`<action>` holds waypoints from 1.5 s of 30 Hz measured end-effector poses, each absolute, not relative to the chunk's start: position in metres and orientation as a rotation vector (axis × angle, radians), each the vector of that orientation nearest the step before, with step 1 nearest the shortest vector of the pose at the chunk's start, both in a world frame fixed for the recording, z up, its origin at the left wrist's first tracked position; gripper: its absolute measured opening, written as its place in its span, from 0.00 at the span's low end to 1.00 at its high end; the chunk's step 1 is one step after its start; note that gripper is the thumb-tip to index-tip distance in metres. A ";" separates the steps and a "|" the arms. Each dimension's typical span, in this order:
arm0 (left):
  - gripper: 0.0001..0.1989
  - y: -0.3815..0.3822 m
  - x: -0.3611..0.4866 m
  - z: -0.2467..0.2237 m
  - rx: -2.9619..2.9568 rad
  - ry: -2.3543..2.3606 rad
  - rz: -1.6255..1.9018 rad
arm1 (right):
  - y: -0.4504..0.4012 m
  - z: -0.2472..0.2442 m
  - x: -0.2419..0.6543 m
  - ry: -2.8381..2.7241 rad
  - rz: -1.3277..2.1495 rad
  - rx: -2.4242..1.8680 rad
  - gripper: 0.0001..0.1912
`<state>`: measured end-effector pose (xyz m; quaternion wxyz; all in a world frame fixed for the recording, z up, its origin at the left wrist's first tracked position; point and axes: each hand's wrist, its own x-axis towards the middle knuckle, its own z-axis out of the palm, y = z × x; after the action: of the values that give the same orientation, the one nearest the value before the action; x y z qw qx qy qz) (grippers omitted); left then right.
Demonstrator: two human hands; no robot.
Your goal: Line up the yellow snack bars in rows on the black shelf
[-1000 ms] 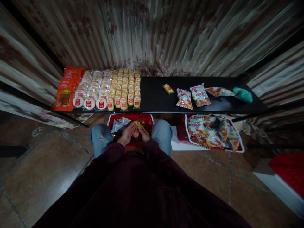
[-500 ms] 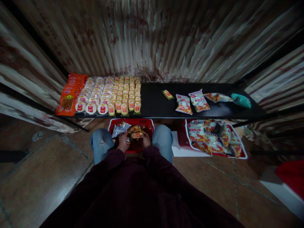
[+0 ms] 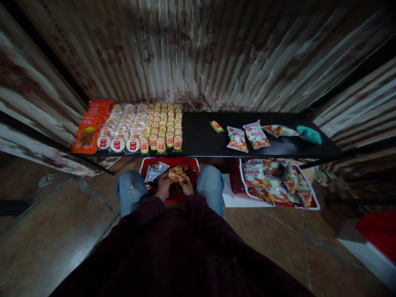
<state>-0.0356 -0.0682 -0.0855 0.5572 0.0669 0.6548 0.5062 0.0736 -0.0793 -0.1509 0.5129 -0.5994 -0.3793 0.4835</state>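
Between my knees stands a red basket (image 3: 197, 165) with packaged snacks in it. Over it my left hand (image 3: 163, 184) and my right hand (image 3: 187, 186) are closed on small yellow wrapped cakes (image 3: 175, 174), one hand at each side. How many cakes are held I cannot tell. A silver-blue snack bag (image 3: 156, 171) lies in the basket, just beyond my left hand. On the black shelf (image 3: 198, 136) ahead, rows of similar yellow wrapped cakes (image 3: 161, 144) stand beside rows of round white packaged cakes (image 3: 117, 143).
An orange packet (image 3: 87, 132) lies at the shelf's left end. Farther right are a single yellow cake (image 3: 216, 126), white-and-orange snack bags (image 3: 237, 139) and a green bag (image 3: 309, 135). A second basket (image 3: 238, 181) of snack bags sits by my right knee.
My hands have drawn slightly closer together and the yellow cakes between them have turned and tilted. The whole view has shifted a little.
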 end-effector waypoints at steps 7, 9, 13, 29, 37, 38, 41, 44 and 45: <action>0.21 -0.066 -0.044 -0.090 0.293 1.512 1.239 | -0.082 -0.151 0.069 -0.846 1.303 -1.532 0.14; 0.23 -0.066 -0.042 -0.092 0.324 1.509 1.233 | -0.081 -0.150 0.068 -0.863 1.286 -1.520 0.13; 0.24 -0.068 -0.037 -0.096 0.376 1.515 1.217 | -0.081 -0.149 0.066 -0.858 1.268 -1.493 0.14; 0.29 -0.070 -0.031 -0.089 0.577 1.460 1.106 | -0.082 -0.145 0.068 -0.913 1.188 -1.647 0.12; 0.29 -0.067 -0.030 -0.078 0.681 1.535 1.109 | -0.081 -0.134 0.068 -1.008 1.134 -1.552 0.17; 0.29 -0.066 -0.029 -0.077 0.696 1.539 1.108 | -0.081 -0.132 0.068 -1.024 1.122 -1.542 0.18; 0.28 -0.063 -0.029 -0.075 0.751 1.592 1.093 | -0.079 -0.126 0.069 -1.081 1.074 -1.523 0.19; 0.27 -0.059 -0.029 -0.076 0.788 1.631 1.113 | -0.078 -0.118 0.069 -1.111 1.028 -1.512 0.17; 0.26 -0.058 -0.029 -0.076 0.798 1.631 1.130 | -0.077 -0.115 0.069 -1.109 1.018 -1.518 0.17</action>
<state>-0.0289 -0.0584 -0.0763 0.4806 0.3272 0.6688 0.4634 0.0695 -0.0773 -0.1149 0.4807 -0.6226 -0.4548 0.4176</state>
